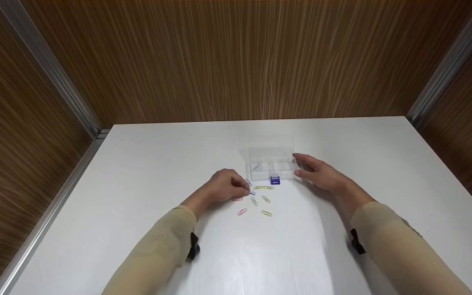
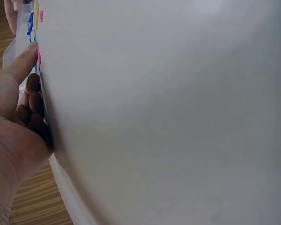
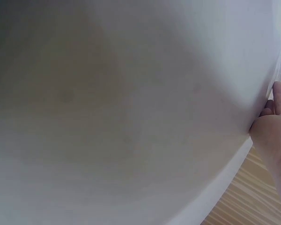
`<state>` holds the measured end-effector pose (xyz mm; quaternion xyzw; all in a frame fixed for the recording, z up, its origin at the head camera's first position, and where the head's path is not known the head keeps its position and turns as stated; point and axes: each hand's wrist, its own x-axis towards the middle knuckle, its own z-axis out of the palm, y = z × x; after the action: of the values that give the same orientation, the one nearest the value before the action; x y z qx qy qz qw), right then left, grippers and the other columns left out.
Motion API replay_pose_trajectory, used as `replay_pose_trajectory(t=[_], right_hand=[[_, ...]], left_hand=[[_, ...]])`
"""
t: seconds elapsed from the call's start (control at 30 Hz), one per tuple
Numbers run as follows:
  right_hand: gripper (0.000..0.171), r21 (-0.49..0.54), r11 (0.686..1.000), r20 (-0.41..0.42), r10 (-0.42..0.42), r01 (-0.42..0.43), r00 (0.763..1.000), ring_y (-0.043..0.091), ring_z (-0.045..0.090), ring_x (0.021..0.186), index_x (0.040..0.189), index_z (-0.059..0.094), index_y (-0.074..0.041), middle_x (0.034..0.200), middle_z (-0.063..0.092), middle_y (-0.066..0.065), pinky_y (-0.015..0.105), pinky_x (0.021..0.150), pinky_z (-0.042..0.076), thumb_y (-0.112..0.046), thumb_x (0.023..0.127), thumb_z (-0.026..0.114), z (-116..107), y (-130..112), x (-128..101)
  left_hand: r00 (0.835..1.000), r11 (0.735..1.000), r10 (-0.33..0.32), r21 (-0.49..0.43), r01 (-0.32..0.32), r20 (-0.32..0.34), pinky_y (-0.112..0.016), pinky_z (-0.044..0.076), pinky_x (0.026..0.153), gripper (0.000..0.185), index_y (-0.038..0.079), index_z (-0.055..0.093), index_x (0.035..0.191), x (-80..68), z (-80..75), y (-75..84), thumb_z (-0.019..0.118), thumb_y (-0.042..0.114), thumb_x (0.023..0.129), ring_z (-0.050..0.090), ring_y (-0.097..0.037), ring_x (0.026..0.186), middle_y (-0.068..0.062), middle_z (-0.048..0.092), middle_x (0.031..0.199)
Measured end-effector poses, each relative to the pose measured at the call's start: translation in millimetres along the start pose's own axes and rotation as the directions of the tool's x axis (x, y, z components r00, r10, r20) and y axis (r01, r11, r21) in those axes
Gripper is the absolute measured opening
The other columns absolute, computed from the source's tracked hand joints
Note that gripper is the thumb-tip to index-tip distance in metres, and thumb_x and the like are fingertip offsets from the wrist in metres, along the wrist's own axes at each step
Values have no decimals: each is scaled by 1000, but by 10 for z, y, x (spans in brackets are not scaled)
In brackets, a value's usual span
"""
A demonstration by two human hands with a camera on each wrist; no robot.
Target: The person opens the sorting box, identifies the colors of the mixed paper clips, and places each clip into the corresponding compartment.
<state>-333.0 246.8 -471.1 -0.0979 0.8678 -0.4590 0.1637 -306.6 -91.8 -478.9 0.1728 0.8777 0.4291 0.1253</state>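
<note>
Left hand: your left hand (image 1: pixel 227 187) lies knuckles-up on the white table (image 1: pixel 137 196), its fingers curled down at the left edge of the scattered paper clips. In the left wrist view the fingertips (image 2: pixel 33 101) press against the tabletop and the thumb lies straight along it. I cannot tell whether a clip is pinched under them.

Blue paper clip: the blue paper clip (image 1: pixel 252 193) lies right at your left fingertips, touching or nearly so.

Pink paper clips: one pink paper clip (image 1: pixel 237 199) sits just below those fingertips; another pink clip (image 1: pixel 242 212) lies nearer to you, apart from the hand.

Yellow paper clips: a pair of yellow clips (image 1: pixel 264 187) lies end to end just in front of the box, a further yellow clip (image 1: pixel 266 199) lies just nearer you, and the nearest yellow clip (image 1: pixel 266 213) lies beside the second pink one.

Clear box: the clear plastic box (image 1: pixel 270 164) stands open at mid-table, just beyond the clips, its lid raised at the back, with compartments inside.

Blue latch: the blue latch (image 1: pixel 274 180) hangs at the middle of the box's front edge.

Right hand: your right hand (image 1: pixel 317 172) rests on the table at the right end of the box, fingers relaxed and nearly straight, fingertips touching the box's right side, grasping nothing.
</note>
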Motion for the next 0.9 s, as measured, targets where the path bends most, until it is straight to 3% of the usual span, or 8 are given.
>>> replay_pose_trajectory(t=[0.9], right_hand=[[74, -19, 999, -14, 42, -43, 999, 29, 10, 163, 169, 31, -27, 175, 22, 7, 52, 129, 9, -40, 106, 67, 2, 11, 23]], left_hand=[[1000, 997, -3, -78, 3, 1, -32, 48, 90, 7, 18, 86, 99, 2, -56, -24, 82, 18, 93, 61, -14, 97, 5, 75, 100]])
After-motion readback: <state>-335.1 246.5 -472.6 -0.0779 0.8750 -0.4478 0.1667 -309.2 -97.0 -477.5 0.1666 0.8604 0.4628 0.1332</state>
